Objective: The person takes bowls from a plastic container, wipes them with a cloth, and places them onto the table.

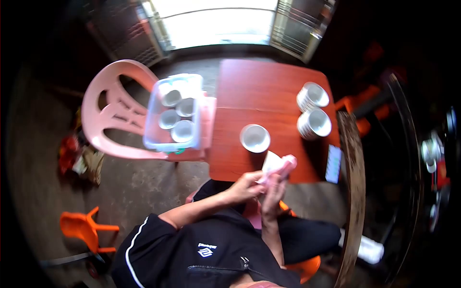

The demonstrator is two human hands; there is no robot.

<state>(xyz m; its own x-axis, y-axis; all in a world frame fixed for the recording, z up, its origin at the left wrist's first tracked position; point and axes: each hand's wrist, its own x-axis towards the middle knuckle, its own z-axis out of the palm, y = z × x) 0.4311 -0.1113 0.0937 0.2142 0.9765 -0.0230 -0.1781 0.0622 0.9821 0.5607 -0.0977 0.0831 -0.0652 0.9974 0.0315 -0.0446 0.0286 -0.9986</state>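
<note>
In front of me, at the near edge of the table, both hands are together on a soft, crumpled white and pink piece [278, 166], perhaps a cloth or tissue. My left hand [245, 186] pinches its lower left end. My right hand [273, 193] is closed round its lower right side, with the pink part sticking out above the fingers. Just beyond them a single white cup [255, 138] stands upright on the reddish-brown table [261, 86]. Two stacks of white cups, a far stack [312, 97] and a near stack [314, 123], stand at the table's right side.
On a pink plastic chair [108, 108] at the left sits a clear plastic box [150, 122] with several white cups. A light-blue patterned item [333, 164] lies at the table's right edge, beside a worn wooden post [354, 192]. A small orange chair [84, 230] stands lower left.
</note>
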